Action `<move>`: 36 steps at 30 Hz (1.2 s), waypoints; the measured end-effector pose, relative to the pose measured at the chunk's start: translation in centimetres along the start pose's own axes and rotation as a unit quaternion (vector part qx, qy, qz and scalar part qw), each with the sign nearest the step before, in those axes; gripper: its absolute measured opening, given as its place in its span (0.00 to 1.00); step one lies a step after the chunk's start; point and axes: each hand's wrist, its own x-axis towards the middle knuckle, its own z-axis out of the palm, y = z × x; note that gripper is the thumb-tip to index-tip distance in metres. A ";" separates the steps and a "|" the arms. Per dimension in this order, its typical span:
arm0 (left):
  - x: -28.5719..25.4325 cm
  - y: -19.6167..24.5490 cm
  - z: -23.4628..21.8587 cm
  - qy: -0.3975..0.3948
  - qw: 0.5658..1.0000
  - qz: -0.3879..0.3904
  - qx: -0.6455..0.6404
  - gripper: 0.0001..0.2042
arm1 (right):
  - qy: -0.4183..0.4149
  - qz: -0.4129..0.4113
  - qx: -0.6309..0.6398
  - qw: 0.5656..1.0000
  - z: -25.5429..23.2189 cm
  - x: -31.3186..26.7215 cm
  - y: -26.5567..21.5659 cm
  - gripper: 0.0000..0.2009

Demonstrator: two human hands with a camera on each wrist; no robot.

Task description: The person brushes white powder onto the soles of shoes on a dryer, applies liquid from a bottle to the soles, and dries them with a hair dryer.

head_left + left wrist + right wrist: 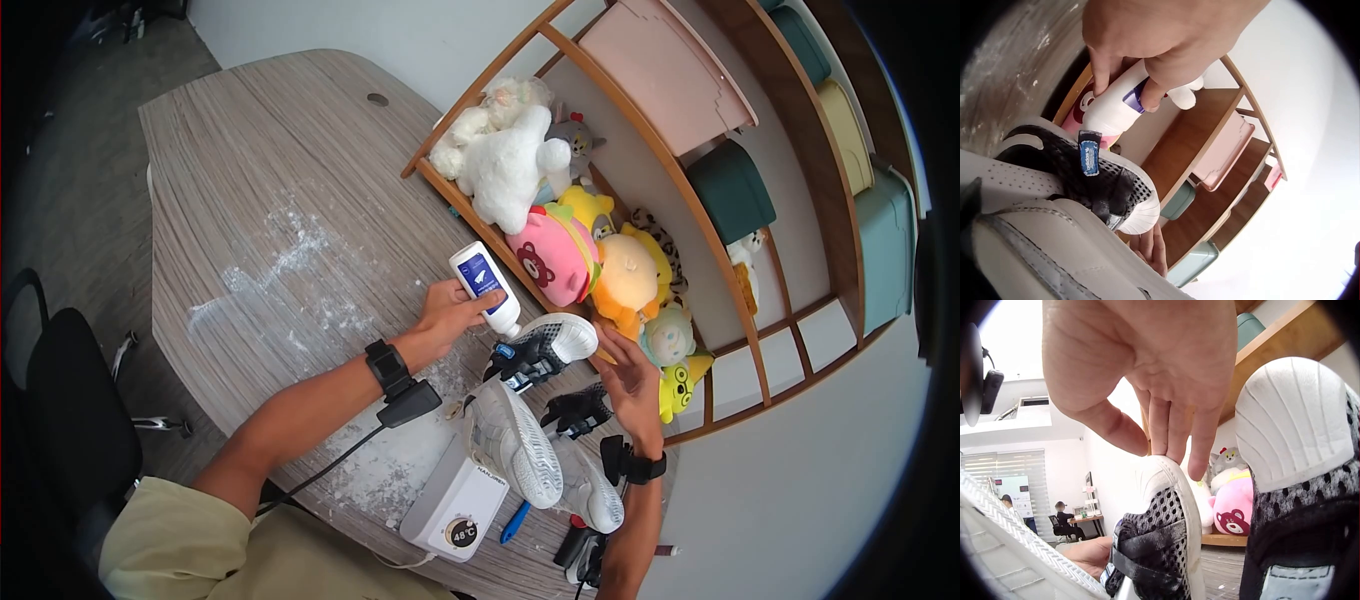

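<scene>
Tilted in my left hand [455, 315] is a white bottle [483, 285] with a blue label, gripped between thumb and fingers. Its narrow end points down at a black-and-white mesh sneaker [530, 355], whose strap carries a blue tag. My right hand [630, 385] has its fingers [1175, 428] extended, their tips right at the toe of that sneaker. A white sneaker [515, 445] stands over a white box-shaped shoe dryer [455, 505] with a round display. A second dark mesh sneaker [577, 412] and another white sneaker [592, 490] are beside them.
White powder [300, 245] is spread over the wood-grain table [230, 130]. A shelf of plush toys [550, 255] and bins [735, 190] borders the far right. A blue handle [515, 522] lies by the dryer. A black chair [75, 400] stands left.
</scene>
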 end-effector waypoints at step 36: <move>0.0 0.3 0.3 -0.017 1.000 0.004 -0.019 0.13 | 0.005 -0.010 0.005 1.000 0.1 0.1 0.3 0.24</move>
